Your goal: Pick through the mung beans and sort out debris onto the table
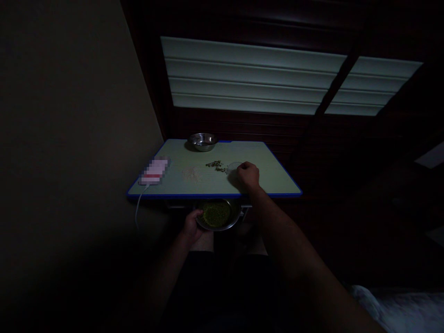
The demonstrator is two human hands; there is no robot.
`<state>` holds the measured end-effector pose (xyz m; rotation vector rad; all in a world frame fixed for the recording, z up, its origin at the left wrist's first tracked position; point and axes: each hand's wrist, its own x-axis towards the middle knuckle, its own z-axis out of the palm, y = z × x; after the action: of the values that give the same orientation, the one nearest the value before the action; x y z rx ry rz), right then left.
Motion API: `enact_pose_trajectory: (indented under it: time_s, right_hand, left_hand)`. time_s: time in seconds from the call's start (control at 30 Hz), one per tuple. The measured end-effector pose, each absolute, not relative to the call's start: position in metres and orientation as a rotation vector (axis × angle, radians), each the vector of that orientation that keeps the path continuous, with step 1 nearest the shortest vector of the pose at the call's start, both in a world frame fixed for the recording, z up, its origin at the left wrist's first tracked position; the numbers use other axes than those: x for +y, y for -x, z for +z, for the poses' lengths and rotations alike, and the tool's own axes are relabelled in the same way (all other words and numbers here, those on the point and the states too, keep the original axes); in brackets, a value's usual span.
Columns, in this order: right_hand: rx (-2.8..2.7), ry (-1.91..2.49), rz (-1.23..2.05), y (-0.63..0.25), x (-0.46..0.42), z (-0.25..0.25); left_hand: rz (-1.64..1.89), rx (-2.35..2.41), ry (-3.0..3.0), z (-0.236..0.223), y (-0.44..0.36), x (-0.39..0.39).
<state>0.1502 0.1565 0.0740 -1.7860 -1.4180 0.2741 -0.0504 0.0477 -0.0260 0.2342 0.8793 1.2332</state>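
Gripping bowl (pixel 235 215) with left fingers (pixel 196 213), right fingers (pixel 245 165) pinched on clear dish (pixel 233 167).

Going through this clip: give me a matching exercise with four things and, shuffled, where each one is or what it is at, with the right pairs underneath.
Things
1. Left hand
2. Right hand
3. White cable
4. Pale grains

Places
A. Hanging past the near edge of the table
B. At a see-through dish
C. Scattered to the left of the dark bits
D. Gripping a metal bowl of green grains

Pairs: 1-D, 2-B, 3-A, 4-C
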Motion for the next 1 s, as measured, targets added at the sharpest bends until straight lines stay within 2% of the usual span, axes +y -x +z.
enact_pose_trajectory:
  time_s: [0.67,1.0]
  right_hand:
    - [-1.434,1.793,0.323,-0.1498,0.1540,0.0767]
    - [-1.403,1.805,0.225,-0.1491,0.1553,0.0740]
  left_hand:
    - [1.224,0.871,-0.236,-0.0300,0.0521,0.0490]
    - [1.242,0.844,-0.206,-0.0317,0.0523,0.0496]
